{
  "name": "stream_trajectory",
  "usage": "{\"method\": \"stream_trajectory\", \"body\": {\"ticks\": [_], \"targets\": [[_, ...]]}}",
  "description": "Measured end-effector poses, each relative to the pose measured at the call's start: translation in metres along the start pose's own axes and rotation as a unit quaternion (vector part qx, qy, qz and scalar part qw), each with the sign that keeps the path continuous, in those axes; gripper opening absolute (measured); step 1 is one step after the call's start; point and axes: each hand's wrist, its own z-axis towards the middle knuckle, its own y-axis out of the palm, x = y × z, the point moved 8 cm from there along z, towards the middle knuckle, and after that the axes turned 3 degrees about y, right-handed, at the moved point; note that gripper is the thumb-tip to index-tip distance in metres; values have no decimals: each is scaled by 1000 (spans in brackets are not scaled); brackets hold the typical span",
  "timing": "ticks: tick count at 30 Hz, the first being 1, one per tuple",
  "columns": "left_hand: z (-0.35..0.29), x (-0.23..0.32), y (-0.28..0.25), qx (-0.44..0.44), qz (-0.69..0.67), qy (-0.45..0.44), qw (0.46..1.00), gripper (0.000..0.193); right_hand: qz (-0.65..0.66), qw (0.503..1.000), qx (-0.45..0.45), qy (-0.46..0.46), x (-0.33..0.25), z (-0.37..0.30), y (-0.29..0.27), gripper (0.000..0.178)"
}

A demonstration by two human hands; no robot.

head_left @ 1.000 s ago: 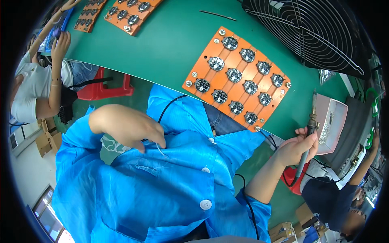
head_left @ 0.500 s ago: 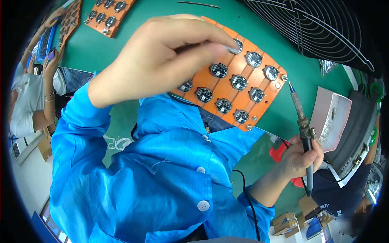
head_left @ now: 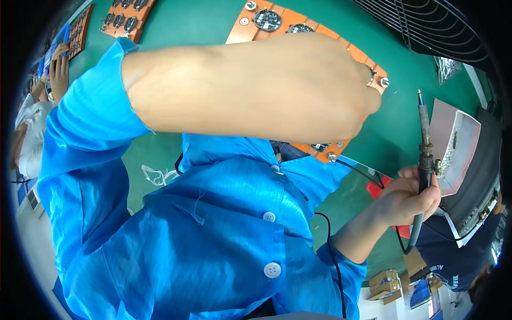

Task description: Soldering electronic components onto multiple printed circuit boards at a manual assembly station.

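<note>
The left hand [head_left: 333,88], smooth-backed and curled at the knuckles, spans the middle of a flat orange slab-like tray [head_left: 240,36] with grooves and metal corner posts; its fingertips are hidden, so whether it grips anything cannot be told. Glossy dark round modules [head_left: 267,21] sit in the tray, which lies on the smooth matte green bench [head_left: 186,26] at its near edge. To the right, the right hand [head_left: 409,198] grasps a slim soldering iron [head_left: 425,160], its dark handle below a knurled metal collar, pointed tip upward and well apart from the tray. Just beside the iron stands an open pale pink box [head_left: 441,124] with small silvery bits inside; beyond it lies a crinkled clear plastic bag [head_left: 447,68], near a black fan with curved wire rings [head_left: 421,24].
</note>
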Motion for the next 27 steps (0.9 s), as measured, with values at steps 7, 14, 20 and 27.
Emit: {"method": "stream_trajectory", "body": {"ticks": [7, 14, 20, 27], "targets": [[3, 7, -5, 17, -1, 65, 998, 20, -53, 998, 24, -3, -2, -5, -9, 39], [-8, 0, 5, 44, 10, 80, 996, 13, -28, 999, 18, -17, -3, -9, -9, 38], [-53, -28, -38, 273, -115, 36, 954, 22, -31, 999, 24, -15, -1, -9, -15, 38], [-153, -110, -34, 270, -351, -535, 719, 15, -1, 994, -95, -58, -11, 0, -1, 46]]}}
